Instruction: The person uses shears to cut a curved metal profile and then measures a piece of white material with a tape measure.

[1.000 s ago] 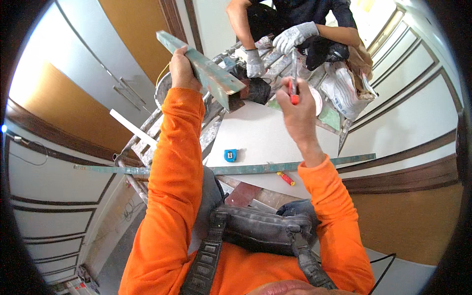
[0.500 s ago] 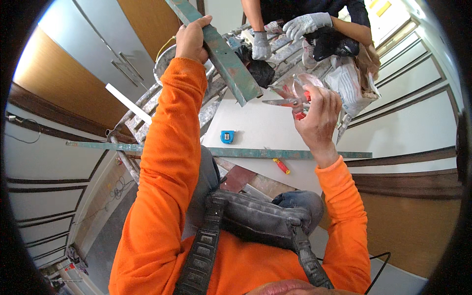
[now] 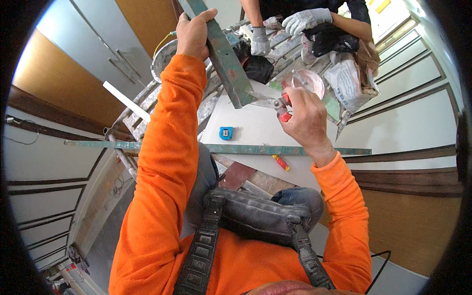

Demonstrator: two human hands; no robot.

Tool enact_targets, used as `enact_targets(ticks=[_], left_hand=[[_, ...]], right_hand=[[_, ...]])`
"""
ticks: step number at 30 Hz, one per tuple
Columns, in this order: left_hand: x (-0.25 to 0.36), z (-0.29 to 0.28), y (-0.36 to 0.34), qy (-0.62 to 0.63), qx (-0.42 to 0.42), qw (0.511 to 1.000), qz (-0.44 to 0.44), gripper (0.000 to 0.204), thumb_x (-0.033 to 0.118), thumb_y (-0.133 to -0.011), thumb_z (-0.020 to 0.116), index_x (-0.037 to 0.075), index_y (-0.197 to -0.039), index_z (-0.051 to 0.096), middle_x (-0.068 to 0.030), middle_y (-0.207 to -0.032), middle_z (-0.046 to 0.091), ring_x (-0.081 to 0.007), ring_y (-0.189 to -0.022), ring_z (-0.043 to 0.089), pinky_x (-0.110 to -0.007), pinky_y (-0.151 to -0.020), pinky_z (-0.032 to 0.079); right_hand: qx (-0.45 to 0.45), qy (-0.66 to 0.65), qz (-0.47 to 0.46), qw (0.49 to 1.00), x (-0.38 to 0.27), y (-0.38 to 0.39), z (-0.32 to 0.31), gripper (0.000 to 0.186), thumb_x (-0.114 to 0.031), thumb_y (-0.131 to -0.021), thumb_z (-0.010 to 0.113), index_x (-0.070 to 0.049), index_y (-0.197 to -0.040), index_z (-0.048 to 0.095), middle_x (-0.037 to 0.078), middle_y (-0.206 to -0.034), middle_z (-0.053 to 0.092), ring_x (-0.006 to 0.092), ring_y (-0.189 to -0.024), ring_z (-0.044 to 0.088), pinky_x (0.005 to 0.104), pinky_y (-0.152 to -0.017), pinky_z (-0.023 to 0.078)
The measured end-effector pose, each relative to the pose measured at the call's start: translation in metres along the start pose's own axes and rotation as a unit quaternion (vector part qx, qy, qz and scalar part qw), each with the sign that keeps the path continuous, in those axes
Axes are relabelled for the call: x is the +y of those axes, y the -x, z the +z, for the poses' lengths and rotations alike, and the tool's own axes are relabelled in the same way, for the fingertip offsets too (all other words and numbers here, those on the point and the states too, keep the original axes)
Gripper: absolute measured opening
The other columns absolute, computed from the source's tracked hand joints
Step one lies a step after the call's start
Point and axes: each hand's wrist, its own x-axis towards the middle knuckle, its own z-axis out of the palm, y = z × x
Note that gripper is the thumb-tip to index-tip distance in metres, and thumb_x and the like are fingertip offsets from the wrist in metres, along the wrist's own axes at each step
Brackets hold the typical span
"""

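A green, worn metal channel (image 3: 227, 64) slants down from the top of the view, and my left hand (image 3: 193, 35) is closed around its upper part. In my right hand (image 3: 309, 115) are tin snips (image 3: 276, 104) with red handles. Their blades are parted and lie at the channel's lower end; whether they touch its edge I cannot tell. Below, a white board (image 3: 255, 125) carries a blue tape measure (image 3: 226, 133). Across the board runs a long green metal strip (image 3: 265, 150), with a red-and-yellow screwdriver handle (image 3: 280, 162) just on its near side.
Opposite me sits a person whose gloved hands (image 3: 309, 20) rest near the board's far edge. A pinkish bucket (image 3: 309, 82) and a white sack (image 3: 348, 86) stand at the right. Paint-spattered scaffold bars (image 3: 130, 115) and another bucket (image 3: 164, 59) are on the left.
My right hand has moved left with the tin snips, bringing the blades to the channel's lower end. That end has shifted slightly left and down.
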Motion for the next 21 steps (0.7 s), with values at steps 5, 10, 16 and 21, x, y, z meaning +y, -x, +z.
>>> enact_targets(ticks=[5, 10, 16, 21], left_hand=[[0.006, 0.003, 0.004, -0.068, -0.042, 0.997, 0.001, 0.034, 0.01, -0.09, 0.068, 0.005, -0.122, 0.058, -0.0046, -0.086, 0.06, -0.0144, -0.07, 0.057, -0.029, -0.06, 0.049], [0.011, 0.009, 0.01, -0.084, -0.044, 0.995, 0.014, 0.031, 0.005, -0.086, 0.07, 0.004, -0.113, 0.056, -0.0038, -0.079, 0.056, -0.0137, -0.063, 0.053, -0.031, -0.054, 0.046], [0.013, 0.023, 0.022, -0.081, -0.112, 0.988, 0.072, 0.048, 0.001, -0.084, 0.07, -0.003, -0.13, 0.055, -0.0095, -0.101, 0.067, -0.0163, -0.079, 0.062, -0.03, -0.068, 0.05], [0.01, 0.028, 0.025, -0.095, -0.078, 0.989, 0.086, 0.047, 0.004, -0.086, 0.069, -0.003, -0.13, 0.055, -0.009, -0.105, 0.067, -0.0163, -0.089, 0.062, -0.03, -0.077, 0.051]], right_hand=[[-0.097, -0.081, 0.041, 0.991, -0.006, -0.004, -0.007, 0.024, -0.009, -0.074, 0.071, -0.006, -0.094, 0.058, 0.012, -0.082, 0.064, 0.0346, -0.077, 0.066, 0.0465, -0.068, 0.052], [-0.197, -0.092, 0.033, 0.975, -0.003, -0.022, -0.021, 0.023, -0.017, -0.075, 0.071, -0.004, -0.091, 0.064, 0.018, -0.079, 0.069, 0.0377, -0.073, 0.069, 0.0477, -0.067, 0.054], [-0.392, -0.093, 0.004, 0.915, 0.009, -0.055, -0.024, 0.025, -0.024, -0.075, 0.068, -0.003, -0.089, 0.07, 0.022, -0.081, 0.071, 0.0401, -0.078, 0.07, 0.046, -0.074, 0.056], [-0.427, -0.111, 0.007, 0.897, 0.015, -0.062, -0.017, 0.03, -0.022, -0.074, 0.071, -0.002, -0.097, 0.07, 0.02, -0.085, 0.071, 0.0379, -0.077, 0.069, 0.0433, -0.073, 0.055]])
